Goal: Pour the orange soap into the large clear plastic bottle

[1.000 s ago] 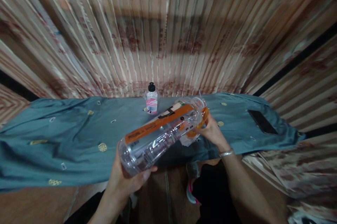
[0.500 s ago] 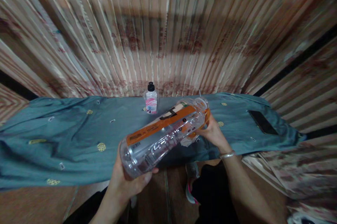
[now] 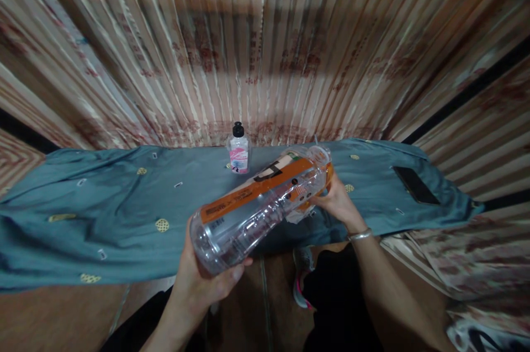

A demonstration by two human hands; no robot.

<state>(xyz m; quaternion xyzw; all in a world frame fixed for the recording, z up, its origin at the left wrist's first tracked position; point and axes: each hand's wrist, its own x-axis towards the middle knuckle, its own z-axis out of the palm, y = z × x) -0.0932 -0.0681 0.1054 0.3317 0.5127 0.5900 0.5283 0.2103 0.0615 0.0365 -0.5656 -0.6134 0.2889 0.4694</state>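
Note:
A large clear plastic bottle (image 3: 265,208) with an orange, black and white label is held slantwise above the cloth, its open neck toward the upper right. My left hand (image 3: 207,280) is closed around its base, thumb along the near side. My right hand (image 3: 337,200) grips the bottle near the neck, its fingers partly hidden behind it. Close to those fingers shows orange and whitish film (image 3: 300,213), seemingly a loose part of the label. Behind the big bottle stands a small clear bottle (image 3: 239,153) with a black cap and pink label, untouched.
A teal cloth (image 3: 124,214) with yellow pineapple prints covers the long narrow table. On its right part lies a dark phone (image 3: 415,185). Pleated patterned curtains (image 3: 256,65) hang behind and at the sides. A shoe (image 3: 303,280) shows on the tiled floor below.
The view has tilted slightly, so the cloth and small bottle sit a little higher. Both hands keep their hold on the large bottle, with hardly any shift.

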